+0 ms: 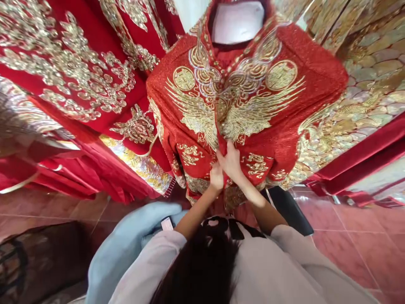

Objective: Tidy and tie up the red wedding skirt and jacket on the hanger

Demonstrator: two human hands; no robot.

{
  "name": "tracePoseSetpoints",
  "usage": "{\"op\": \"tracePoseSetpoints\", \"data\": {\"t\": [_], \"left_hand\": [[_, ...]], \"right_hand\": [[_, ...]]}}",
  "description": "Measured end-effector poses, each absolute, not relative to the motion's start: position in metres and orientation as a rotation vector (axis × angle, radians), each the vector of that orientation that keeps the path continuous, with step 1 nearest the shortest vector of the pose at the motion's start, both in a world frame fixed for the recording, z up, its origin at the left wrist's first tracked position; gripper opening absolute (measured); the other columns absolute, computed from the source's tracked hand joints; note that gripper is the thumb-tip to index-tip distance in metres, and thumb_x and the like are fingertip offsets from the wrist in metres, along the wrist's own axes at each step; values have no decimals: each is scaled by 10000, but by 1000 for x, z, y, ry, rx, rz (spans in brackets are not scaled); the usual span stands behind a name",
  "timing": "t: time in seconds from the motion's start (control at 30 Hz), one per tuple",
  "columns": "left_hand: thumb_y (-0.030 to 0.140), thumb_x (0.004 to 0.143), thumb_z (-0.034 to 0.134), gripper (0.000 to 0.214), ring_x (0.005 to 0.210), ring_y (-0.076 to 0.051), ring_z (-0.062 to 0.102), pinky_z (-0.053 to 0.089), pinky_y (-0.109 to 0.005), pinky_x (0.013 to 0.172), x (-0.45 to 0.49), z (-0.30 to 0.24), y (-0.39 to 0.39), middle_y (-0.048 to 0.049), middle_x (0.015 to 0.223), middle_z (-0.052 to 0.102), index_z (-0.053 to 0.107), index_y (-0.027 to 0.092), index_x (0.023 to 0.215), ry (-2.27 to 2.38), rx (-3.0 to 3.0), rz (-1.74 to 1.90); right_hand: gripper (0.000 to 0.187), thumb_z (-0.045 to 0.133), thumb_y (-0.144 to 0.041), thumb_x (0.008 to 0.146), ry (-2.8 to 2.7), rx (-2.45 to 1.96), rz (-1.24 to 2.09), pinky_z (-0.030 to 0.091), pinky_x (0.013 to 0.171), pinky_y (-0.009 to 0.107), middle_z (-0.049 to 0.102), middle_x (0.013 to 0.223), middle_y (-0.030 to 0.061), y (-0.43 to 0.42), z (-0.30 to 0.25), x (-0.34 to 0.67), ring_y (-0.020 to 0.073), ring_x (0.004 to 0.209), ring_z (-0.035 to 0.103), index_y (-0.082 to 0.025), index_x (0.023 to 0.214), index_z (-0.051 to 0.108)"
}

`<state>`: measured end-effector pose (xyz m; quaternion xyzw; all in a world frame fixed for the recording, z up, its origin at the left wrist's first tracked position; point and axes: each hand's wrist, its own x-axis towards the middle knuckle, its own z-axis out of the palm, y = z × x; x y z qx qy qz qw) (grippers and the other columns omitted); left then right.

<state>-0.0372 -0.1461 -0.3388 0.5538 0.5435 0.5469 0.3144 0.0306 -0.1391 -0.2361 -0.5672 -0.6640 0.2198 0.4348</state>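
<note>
A red jacket (281,126) with gold embroidery hangs upright in front of me, a pale form showing inside its collar. Gold wing-like patterns spread across the chest, above smaller motifs. Both of my hands are at its front opening, just below the chest. My left hand (217,176) is closed on the front edge, lower and to the left. Slightly higher, my right hand (231,162) pinches the cloth at the same edge, with its thumb and fingers together. The hands nearly touch. Whatever fastening lies under the fingertips is hidden.
A red garment with gold beading (91,80) hangs on the left. Gold scale-patterned cloth (373,80) stands on the right. Below are pinkish floor tiles (348,249), a black flat object (291,211), light blue cloth (126,240) and a dark bag-like object (47,257).
</note>
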Motion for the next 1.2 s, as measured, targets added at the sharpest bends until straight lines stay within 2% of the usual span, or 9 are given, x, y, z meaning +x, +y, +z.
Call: {"op": "tracePoseSetpoints", "data": {"t": [0.1, 0.17, 0.4, 0.53, 0.63, 0.7, 0.83, 1.0, 1.2], "left_hand": [[222, 822, 617, 64, 904, -216, 561, 453, -380, 884, -49, -356, -128, -84, 867, 582, 586, 168, 804, 1482, 1390, 1459], [139, 733, 633, 95, 899, -242, 548, 425, -396, 909, -53, -370, -133, -75, 792, 549, 548, 183, 739, 1497, 1318, 1473], [230, 656, 633, 198, 781, -170, 561, 460, -301, 772, -68, -441, -185, -31, 799, 554, 535, 178, 820, 1464, 812, 1469], [398, 718, 591, 249, 768, -186, 594, 472, -324, 714, -103, -467, -208, -60, 846, 580, 525, 181, 822, 1421, 390, 1414], [450, 757, 584, 278, 900, -195, 614, 468, -334, 798, -129, -468, -208, -73, 972, 609, 550, 200, 874, 1311, 188, 1390], [434, 764, 613, 260, 952, -184, 612, 453, -327, 857, -140, -463, -202, -60, 986, 623, 568, 202, 872, 1224, 114, 1382], [339, 734, 697, 217, 875, -159, 627, 454, -321, 870, -140, -449, -189, -30, 907, 656, 593, 184, 843, 1086, 55, 1362], [217, 649, 771, 210, 618, -100, 582, 483, -275, 746, -119, -436, -191, 14, 715, 644, 588, 161, 734, 1029, 50, 1289], [170, 555, 794, 264, 552, -107, 558, 479, -259, 590, -90, -418, -198, 14, 664, 612, 595, 131, 725, 1025, 109, 1148]], "right_hand": [[189, 469, -265, 815, -1628, -1381, 533, 502, 677, 371, 624, 811, 84, -109, -268, 25, 240, 726, 614, -197, 992, 475], [183, 461, -294, 833, -1591, -1332, 501, 506, 740, 372, 630, 908, 100, -108, -287, 26, 243, 832, 621, -198, 988, 474], [300, 495, -327, 809, -1509, -1285, 578, 442, 945, 395, 604, 1023, 113, -139, -343, 41, 231, 987, 573, -198, 1078, 524], [225, 645, -318, 663, -1093, -1376, 1046, 463, 867, 383, 613, 799, 42, -171, -391, 67, 197, 794, 573, -196, 846, 599], [235, 679, -324, 579, -828, -1423, 1210, 493, 706, 348, 594, 687, 10, -194, -422, 89, 169, 674, 561, -184, 715, 548], [272, 676, -335, 564, -727, -1424, 1230, 494, 664, 308, 604, 706, -4, -201, -431, 103, 151, 678, 575, -190, 741, 529], [336, 693, -328, 561, -569, -1313, 1302, 500, 772, 279, 641, 844, -24, -200, -423, 119, 122, 813, 610, -217, 837, 536], [394, 743, -251, 529, -484, -1202, 1418, 503, 775, 313, 663, 813, 8, -203, -410, 106, 157, 790, 618, -188, 883, 581], [346, 618, -289, 619, -600, -1357, 1262, 497, 759, 313, 658, 847, 14, -220, -425, 83, 153, 773, 607, -169, 942, 583]]}}
